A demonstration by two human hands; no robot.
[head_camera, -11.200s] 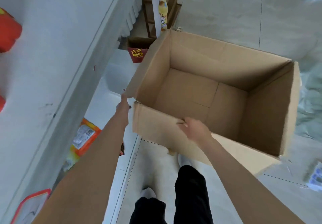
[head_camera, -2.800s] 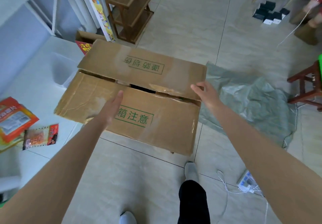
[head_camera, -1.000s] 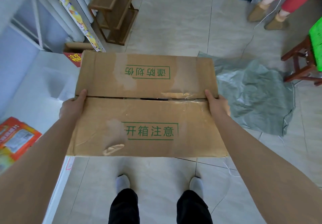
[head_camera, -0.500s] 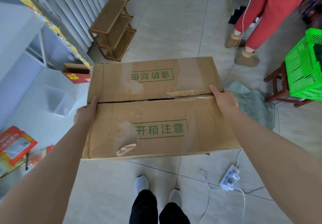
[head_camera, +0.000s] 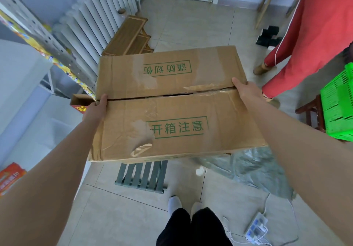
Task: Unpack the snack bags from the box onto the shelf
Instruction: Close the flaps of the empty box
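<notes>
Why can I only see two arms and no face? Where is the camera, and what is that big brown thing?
The camera sits on a person's head and looks down, so you see only their own arms, legs and feet. This is the only view, and there is no machine here, just hands. The left hand and the right hand each grip one side of a cardboard box, thumbs on top, holding it up off the floor. Its two top flaps are closed and have green writing on them. On the tiled floor below are a grey slatted stool, a white power strip with its cable, and a crumpled plastic sheet. At the left is a white shelf, with an orange snack bag lower down. At the right are someone in red clothes and a green basket.
</notes>
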